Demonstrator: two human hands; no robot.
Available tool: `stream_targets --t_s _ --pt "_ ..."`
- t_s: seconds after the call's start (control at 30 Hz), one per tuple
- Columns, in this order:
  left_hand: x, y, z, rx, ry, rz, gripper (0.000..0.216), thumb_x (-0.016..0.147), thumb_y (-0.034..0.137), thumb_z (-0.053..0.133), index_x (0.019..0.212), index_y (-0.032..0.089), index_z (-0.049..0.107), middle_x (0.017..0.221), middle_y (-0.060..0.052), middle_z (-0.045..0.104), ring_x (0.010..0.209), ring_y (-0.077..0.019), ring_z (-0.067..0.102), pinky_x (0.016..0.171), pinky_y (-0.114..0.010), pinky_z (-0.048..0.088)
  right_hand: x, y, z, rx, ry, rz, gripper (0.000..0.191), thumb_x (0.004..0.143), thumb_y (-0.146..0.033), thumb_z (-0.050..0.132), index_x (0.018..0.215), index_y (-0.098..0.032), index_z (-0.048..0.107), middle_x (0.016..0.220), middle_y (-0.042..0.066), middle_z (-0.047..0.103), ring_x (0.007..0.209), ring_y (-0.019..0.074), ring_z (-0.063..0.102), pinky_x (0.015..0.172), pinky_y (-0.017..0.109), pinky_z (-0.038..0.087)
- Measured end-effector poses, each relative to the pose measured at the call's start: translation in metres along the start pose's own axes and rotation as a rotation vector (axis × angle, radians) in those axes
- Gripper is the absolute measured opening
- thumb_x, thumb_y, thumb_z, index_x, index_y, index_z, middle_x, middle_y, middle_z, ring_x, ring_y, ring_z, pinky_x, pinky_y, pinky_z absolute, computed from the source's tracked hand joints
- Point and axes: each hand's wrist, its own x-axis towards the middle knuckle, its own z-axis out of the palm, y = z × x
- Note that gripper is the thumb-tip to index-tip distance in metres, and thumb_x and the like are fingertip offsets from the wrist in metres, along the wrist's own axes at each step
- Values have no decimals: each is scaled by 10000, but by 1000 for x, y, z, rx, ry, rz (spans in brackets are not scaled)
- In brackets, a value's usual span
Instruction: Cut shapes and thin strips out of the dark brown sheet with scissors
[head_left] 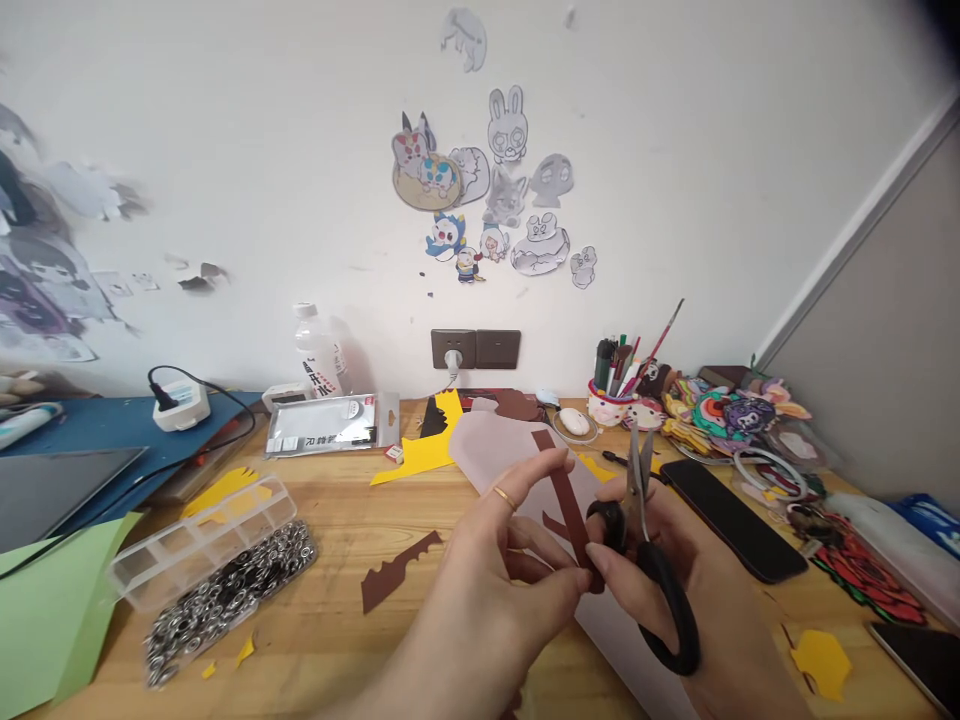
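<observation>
My left hand [502,570] pinches a narrow brown paper strip [564,492] between thumb and fingers; a gold ring sits on one finger. My right hand [675,590] grips black-handled scissors [652,560], blades pointing up and nearly closed, just right of the strip. Both hands hover over a pale pink sheet [495,445] lying on the wooden desk [337,600].
A clear compartment box [199,540] and a bag of metal rings [225,595] lie left. Brown [394,580] and yellow [420,450] paper scraps, green paper [52,600], a black phone [731,520], a pen cup [611,395], stickers and a water bottle [319,350] surround the hands.
</observation>
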Motion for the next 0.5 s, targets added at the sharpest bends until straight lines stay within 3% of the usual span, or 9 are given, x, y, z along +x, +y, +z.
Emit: stream_targets --t_s 0.07,0.13,0.2,0.33,0.5 --pt "3 0 -2 -50 6 37 623 686 84 586 1229 311 383 812 6 609 639 -96 552 567 -195 417 -1 0 0 -6 5 -11 207 628 -221 638 778 -227 495 692 -12 622 647 147 601 582 231 504" --pt "6 2 -4 -100 21 110 602 694 93 589 1231 273 386 1069 -41 572 776 -119 560 668 -222 442 -2 1 -1 -41 24 -25 205 628 -221 632 778 -231 492 652 -23 609 594 144 591 553 240 495" --pt "8 6 -6 -147 33 164 586 715 107 580 1244 236 364 1146 -60 540 844 -131 553 750 -251 440 -2 3 0 -90 34 -34 211 634 -218 626 794 -238 491 629 -31 602 547 141 582 525 248 484" --pt "9 11 -10 -177 104 127 602 716 154 612 1255 205 349 972 -42 633 808 -124 572 778 -256 423 -1 7 2 -118 16 -37 234 643 -189 608 831 -238 478 657 -20 607 558 153 587 519 270 474" --pt "10 12 -13 -140 149 64 388 662 186 666 1035 168 564 762 -14 670 703 -120 586 707 -247 424 -1 12 2 -76 -10 -12 253 639 -186 608 846 -235 469 648 -19 607 574 167 602 493 266 458"
